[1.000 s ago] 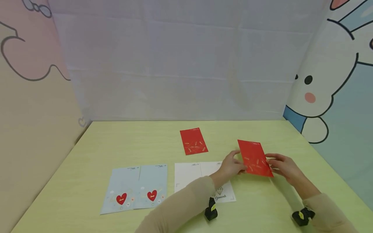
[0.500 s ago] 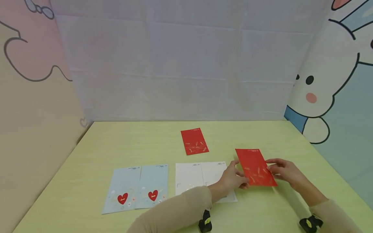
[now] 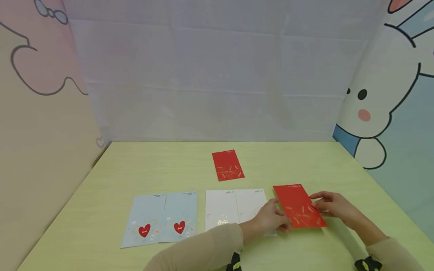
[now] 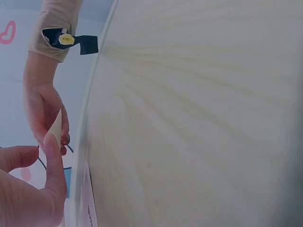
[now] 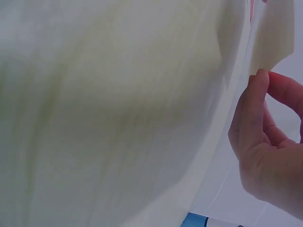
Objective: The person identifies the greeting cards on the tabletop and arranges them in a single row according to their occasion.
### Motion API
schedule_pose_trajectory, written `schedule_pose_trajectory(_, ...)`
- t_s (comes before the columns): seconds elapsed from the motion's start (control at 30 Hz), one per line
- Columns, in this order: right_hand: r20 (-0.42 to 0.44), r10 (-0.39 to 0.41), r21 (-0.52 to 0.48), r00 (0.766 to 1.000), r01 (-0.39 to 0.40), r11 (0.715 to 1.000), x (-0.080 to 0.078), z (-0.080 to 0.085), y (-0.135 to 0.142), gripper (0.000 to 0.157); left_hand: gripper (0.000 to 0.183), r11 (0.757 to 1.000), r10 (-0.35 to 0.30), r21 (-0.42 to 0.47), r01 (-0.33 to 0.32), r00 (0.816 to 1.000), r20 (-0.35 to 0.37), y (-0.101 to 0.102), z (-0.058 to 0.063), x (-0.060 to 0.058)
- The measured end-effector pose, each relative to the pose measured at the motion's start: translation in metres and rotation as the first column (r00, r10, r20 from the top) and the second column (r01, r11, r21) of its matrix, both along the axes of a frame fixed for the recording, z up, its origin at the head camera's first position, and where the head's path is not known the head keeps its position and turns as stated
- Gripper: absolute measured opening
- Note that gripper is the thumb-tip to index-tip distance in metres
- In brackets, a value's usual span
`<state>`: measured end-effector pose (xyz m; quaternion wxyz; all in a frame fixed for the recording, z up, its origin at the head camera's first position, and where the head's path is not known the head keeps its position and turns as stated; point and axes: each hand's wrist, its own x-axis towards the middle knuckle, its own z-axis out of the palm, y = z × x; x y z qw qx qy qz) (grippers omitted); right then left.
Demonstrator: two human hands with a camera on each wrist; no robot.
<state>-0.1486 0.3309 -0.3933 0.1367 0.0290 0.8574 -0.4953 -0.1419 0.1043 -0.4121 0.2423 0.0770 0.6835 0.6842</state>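
Between both hands a red card [image 3: 298, 209] with pale gold marks is held just above the table, tilted slightly. My left hand [image 3: 269, 218] grips its left edge near the lower corner. On the opposite edge, the thumb and fingers of my right hand [image 3: 333, 206] pinch it. From the right wrist, the card's underside [image 5: 277, 35] looks pale, with the fingertips [image 5: 261, 74] right at its edge. The left wrist view catches the card [image 4: 56, 127] nearly edge-on. A second red card [image 3: 228, 165] lies flat farther back.
Two light blue cards [image 3: 149, 210] with red hearts lie side by side at left. White cards [image 3: 222, 205] lie in the middle, partly covered by my left arm [image 3: 203, 244]. A white cloth [image 3: 217, 75] hangs behind the table [image 3: 162, 162].
Both hands have drawn the held red card toward the person and lowered it closer to the table. The other cards keep their places; the head view has shifted slightly.
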Motion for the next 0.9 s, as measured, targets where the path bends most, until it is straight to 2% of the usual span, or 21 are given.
schedule_pose_trajectory(0.27, 0.020, 0.047, -0.035, 0.999, -0.046, 0.998, 0.000, -0.005, 0.001, 0.043, 0.062, 0.999, -0.051, -0.002, 0.051, 0.996, 0.070, -0.004, -0.002, 0.001)
schedule_pose_trajectory(0.47, 0.015, 0.096, -0.060, 0.995, -0.095, 0.994, -0.001, -0.008, 0.002, 0.046, 0.056, 0.995, -0.069, -0.068, 0.074, 0.995, 0.071, -0.006, 0.001, 0.002)
schedule_pose_trajectory(0.6, 0.014, 0.088, -0.036, 0.996, -0.087, 0.996, -0.002, -0.009, 0.002, 0.041, 0.051, 0.986, -0.085, -0.141, 0.093, 0.995, 0.060, -0.007, 0.004, 0.002)
schedule_pose_trajectory(0.73, 0.006, 0.080, -0.002, 0.997, -0.080, 0.997, -0.003, -0.011, 0.002, 0.037, 0.054, 0.972, -0.107, -0.203, 0.115, 0.993, 0.051, -0.008, 0.004, 0.001)
schedule_pose_trajectory(0.9, 0.006, 0.061, 0.041, 0.998, -0.061, 0.997, -0.003, -0.013, 0.001, 0.034, 0.058, 0.966, -0.115, -0.228, 0.123, 0.992, 0.047, -0.009, 0.004, 0.001)
